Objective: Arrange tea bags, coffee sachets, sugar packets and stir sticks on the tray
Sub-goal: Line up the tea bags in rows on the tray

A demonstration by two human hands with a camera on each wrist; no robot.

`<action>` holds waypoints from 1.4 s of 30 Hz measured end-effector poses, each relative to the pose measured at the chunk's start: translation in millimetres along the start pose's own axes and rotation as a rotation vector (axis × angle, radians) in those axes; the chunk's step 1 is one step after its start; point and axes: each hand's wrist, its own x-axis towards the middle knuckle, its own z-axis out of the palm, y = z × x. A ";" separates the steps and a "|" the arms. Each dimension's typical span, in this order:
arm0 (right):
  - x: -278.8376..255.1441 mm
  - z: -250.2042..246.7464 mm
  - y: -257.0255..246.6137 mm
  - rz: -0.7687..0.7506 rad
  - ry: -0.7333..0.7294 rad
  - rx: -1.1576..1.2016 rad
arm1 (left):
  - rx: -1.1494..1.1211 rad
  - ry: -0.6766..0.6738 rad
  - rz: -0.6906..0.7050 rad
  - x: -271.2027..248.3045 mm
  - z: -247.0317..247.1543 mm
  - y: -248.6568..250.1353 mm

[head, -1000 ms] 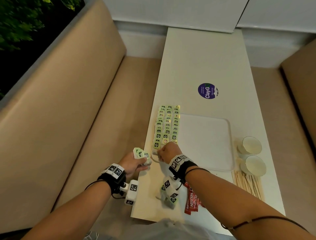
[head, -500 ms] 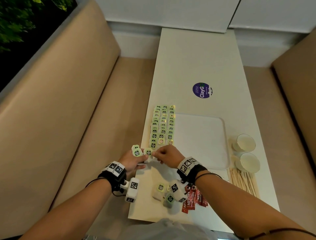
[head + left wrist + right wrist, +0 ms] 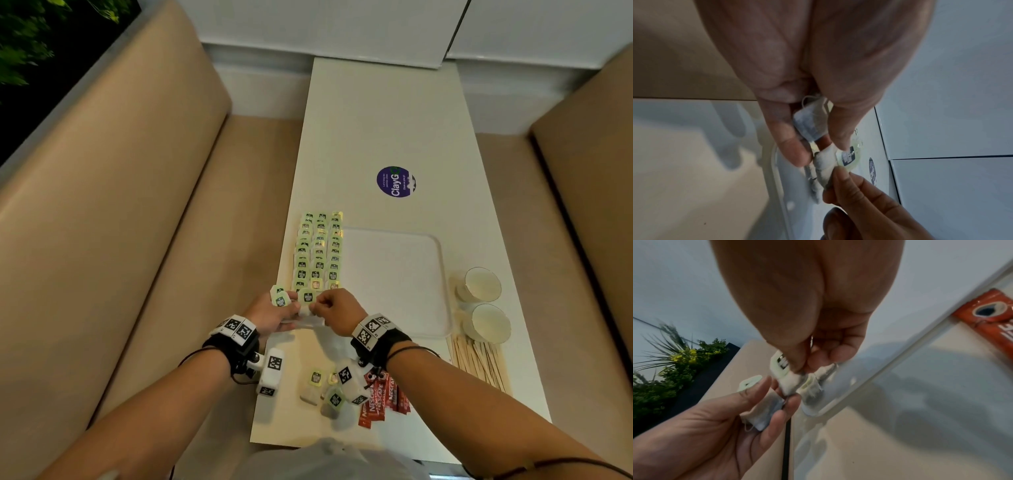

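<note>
Rows of green-tagged tea bags (image 3: 318,251) fill the left strip of the white tray (image 3: 394,274). At the tray's near left corner my left hand (image 3: 274,313) holds a tea bag (image 3: 809,125) in its curled fingers, its green tag (image 3: 279,296) sticking up. My right hand (image 3: 334,306) pinches another tea bag (image 3: 791,379) by its tag (image 3: 307,296), right beside the left fingers. Loose tea bags (image 3: 323,390) and red coffee sachets (image 3: 382,397) lie near the front edge. Wooden stir sticks (image 3: 478,361) lie at the right.
Two paper cups (image 3: 483,301) stand right of the tray, beyond the sticks. A round purple sticker (image 3: 395,181) marks the table beyond the tray. Beige benches flank the narrow white table (image 3: 383,113). A plant (image 3: 663,369) shows in the right wrist view.
My right hand has come back from the tray's near left corner to my left hand and now pinches a tea bag there. The left hand has barely moved.
</note>
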 end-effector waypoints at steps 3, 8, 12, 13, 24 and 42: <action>6.1 -0.4 4.0 0.090 0.098 -0.018 | -0.034 -0.017 -0.025 2.6 -1.9 -2.4; 12.5 3.3 4.5 0.190 0.120 -0.066 | -0.086 -0.097 -0.054 -1.3 -3.7 -4.6; 20.8 8.7 4.7 0.267 0.121 -0.084 | -0.048 -0.119 -0.050 -5.1 -5.9 -5.1; 21.6 9.0 3.8 0.277 0.122 -0.089 | -0.052 -0.115 -0.051 -4.7 -6.8 -5.5; -3.6 1.4 -6.3 -0.033 0.061 0.024 | -0.053 -0.069 0.004 -4.9 -0.7 -1.8; -7.5 -19.6 31.1 0.120 0.143 -0.094 | 0.015 -0.049 0.001 11.6 24.5 -0.9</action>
